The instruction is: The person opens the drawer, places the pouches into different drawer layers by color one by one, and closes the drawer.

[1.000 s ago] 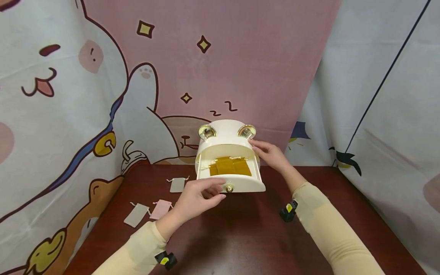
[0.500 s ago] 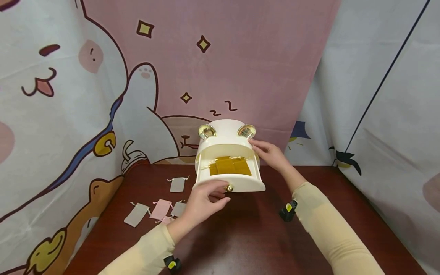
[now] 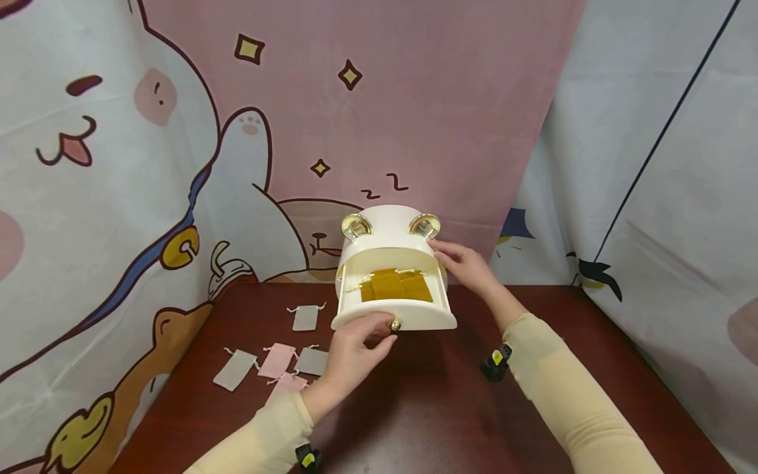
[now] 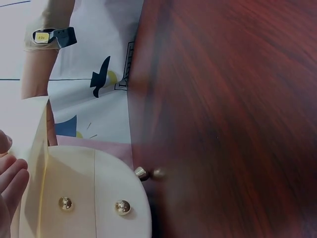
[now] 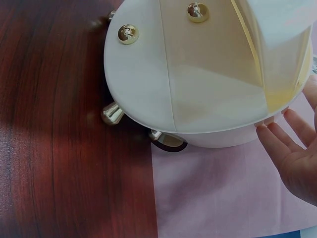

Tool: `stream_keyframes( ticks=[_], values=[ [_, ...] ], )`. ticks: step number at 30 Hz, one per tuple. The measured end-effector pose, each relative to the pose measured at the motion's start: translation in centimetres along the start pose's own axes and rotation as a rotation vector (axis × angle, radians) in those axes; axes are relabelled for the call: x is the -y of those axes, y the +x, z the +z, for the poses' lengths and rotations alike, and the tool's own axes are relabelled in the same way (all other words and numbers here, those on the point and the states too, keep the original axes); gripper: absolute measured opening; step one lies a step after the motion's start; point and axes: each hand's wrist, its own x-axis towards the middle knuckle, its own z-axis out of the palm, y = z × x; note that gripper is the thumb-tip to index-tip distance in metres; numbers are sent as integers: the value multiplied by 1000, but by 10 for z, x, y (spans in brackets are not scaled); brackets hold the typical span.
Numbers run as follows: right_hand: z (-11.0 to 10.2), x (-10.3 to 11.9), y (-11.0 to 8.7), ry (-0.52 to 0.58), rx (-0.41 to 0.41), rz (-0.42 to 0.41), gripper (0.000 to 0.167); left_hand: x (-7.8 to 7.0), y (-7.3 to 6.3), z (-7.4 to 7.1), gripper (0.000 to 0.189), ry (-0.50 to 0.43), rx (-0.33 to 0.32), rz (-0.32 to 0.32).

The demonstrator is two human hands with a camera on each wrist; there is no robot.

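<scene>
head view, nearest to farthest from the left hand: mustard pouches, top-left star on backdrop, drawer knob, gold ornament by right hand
1. Drawer knob: on the drawer front, at the left hand
2. Mustard pouches: behind it, inside the drawer
3. Gold ornament: on the box, beside the right hand
4. Top-left star: high on the backdrop

Cream drawer [image 3: 422,315], mustard-yellow pouches [image 3: 395,288]
</scene>
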Motion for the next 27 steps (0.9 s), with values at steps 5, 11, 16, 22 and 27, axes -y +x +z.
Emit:
stream_keyframes(
  ticks=[5, 11, 16, 22, 27],
  values=[
    [-1, 2, 0, 3, -2, 2, 47, 1, 1, 2, 24, 11, -37, 20],
    [-1, 1, 0, 12, -3, -4, 46, 1, 4, 4, 22, 15, -66, 16],
    [-1, -1, 0, 10, -3, -4, 47, 5, 9, 5, 22, -1, -75, 15],
    [-2, 1, -1, 9, 5, -11, 47, 12, 19, 6, 24, -41, -89, -31],
    [-3, 2, 0, 8, 11, -19, 47, 19, 30, 6, 23, -56, -82, -92]
  ],
)
